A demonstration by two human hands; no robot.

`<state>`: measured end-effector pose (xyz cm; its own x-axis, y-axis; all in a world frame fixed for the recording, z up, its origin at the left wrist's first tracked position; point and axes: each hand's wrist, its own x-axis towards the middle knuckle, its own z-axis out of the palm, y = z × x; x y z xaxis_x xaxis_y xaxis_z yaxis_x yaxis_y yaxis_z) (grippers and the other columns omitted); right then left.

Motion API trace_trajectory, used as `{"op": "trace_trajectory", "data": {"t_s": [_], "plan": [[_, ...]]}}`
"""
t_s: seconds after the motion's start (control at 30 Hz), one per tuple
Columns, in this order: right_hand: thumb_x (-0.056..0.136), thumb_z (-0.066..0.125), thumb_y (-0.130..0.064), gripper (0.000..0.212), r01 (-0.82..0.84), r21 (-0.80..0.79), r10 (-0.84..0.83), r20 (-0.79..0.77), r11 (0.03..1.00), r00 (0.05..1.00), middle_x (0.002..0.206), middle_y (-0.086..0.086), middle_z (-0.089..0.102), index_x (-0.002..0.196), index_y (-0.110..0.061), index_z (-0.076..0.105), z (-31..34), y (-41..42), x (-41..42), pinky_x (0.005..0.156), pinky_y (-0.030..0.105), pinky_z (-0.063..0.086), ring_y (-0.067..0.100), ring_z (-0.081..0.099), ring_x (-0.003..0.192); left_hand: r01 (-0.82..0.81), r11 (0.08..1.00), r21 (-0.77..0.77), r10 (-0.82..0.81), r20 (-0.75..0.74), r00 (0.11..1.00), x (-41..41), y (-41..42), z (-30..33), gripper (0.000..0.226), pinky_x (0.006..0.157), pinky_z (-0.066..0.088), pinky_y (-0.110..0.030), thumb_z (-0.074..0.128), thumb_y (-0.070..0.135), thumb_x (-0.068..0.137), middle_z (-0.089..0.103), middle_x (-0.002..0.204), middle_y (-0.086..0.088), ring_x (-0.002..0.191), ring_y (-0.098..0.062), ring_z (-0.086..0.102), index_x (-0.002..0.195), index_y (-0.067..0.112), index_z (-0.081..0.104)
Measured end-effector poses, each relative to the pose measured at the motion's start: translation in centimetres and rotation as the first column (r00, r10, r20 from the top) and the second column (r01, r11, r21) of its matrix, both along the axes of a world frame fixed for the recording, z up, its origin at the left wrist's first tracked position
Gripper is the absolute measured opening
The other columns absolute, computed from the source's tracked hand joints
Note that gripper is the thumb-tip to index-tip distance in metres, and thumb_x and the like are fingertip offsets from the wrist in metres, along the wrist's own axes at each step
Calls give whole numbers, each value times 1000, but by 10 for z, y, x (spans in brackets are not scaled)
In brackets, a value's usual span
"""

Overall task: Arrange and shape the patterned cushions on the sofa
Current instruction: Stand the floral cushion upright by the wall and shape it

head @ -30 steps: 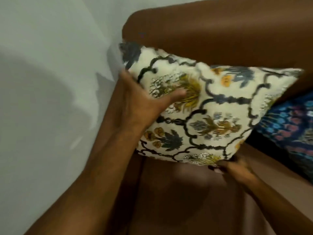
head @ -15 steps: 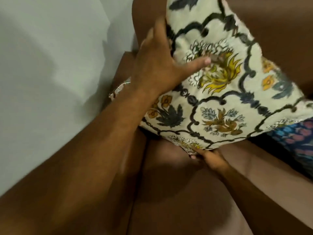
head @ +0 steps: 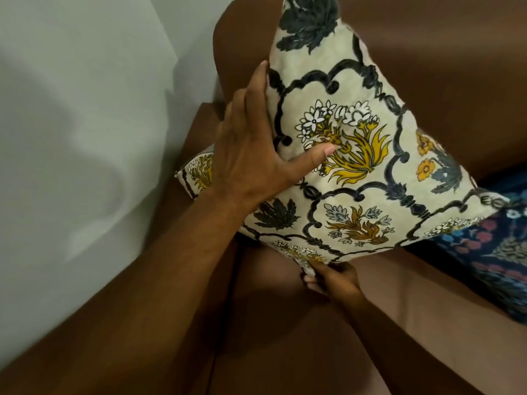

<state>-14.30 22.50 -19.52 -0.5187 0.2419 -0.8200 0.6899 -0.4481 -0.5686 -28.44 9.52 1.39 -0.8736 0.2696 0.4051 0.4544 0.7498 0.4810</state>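
Observation:
A cream cushion [head: 356, 155] with dark scrollwork and yellow flowers stands on one corner in the sofa's left end, like a diamond. My left hand [head: 251, 155] grips its left edge, thumb pressed on the front face. My right hand [head: 330, 280] pinches the bottom corner just above the brown seat [head: 285, 337]. A second cream cushion [head: 198, 173] of the same print peeks out behind my left hand, against the armrest. A dark blue patterned cushion [head: 496, 252] lies to the right, partly under the cream one.
The brown sofa backrest [head: 442, 52] rises behind the cushions. A brown armrest [head: 182, 223] runs along the left, with a pale grey wall [head: 85, 109] beside it.
The cream cushion has turned from lying level to standing on its corner, and my left hand rose with its edge. My right hand slid left to the bottom corner.

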Motion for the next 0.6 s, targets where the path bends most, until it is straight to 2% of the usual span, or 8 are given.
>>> {"op": "trace_trajectory", "data": {"t_s": [0.07,0.17,0.3,0.4,0.53,0.6], "plan": [[89,66,3,31,75,3,-75,-2,997,997,109,31,72,119,9,64,7,-3,-4,49,23,58,30,67,72,1,998,55,0,-24,1000,2,-2,3,122,110,48,-46,76,74,72,49,150,-11,136,-23,51,156,-1,27],[92,57,10,30,105,-60,-104,15,993,994,113,28,71,121,6,62,8,-4,-5,44,22,55,33,67,73,-30,995,93,36,-62,997,5,-4,4,115,107,51,-48,77,71,75,51,150,-10,136,-22,52,153,-1,31],[96,45,10,25,52,-34,-51,26,998,998,87,21,64,108,-2,63,1,-2,-12,34,18,40,22,52,52,-101,990,102,114,-122,986,5,1,5,110,104,53,-46,77,69,76,55,146,-9,132,-22,57,148,-4,36],[95,51,6,20,-85,46,82,61,995,995,71,15,65,84,-3,65,-6,1,-9,36,20,42,22,53,49,-134,985,113,155,-208,966,1,4,-2,104,96,56,-39,75,70,76,62,134,-11,120,-23,63,143,-4,44],[95,46,11,30,-190,35,181,167,981,969,47,8,63,71,-1,59,-20,1,2,31,17,39,13,48,28,-218,976,-24,216,-73,974,1,7,-22,100,103,47,-48,67,68,82,55,137,-15,127,-32,54,153,4,37],[95,52,7,32,-181,56,169,165,982,972,44,4,64,68,-5,63,-20,3,2,33,20,44,12,51,29,-242,968,-62,235,-97,967,2,8,-25,99,103,44,-49,64,70,84,54,137,-18,127,-35,52,154,4,37]]}}
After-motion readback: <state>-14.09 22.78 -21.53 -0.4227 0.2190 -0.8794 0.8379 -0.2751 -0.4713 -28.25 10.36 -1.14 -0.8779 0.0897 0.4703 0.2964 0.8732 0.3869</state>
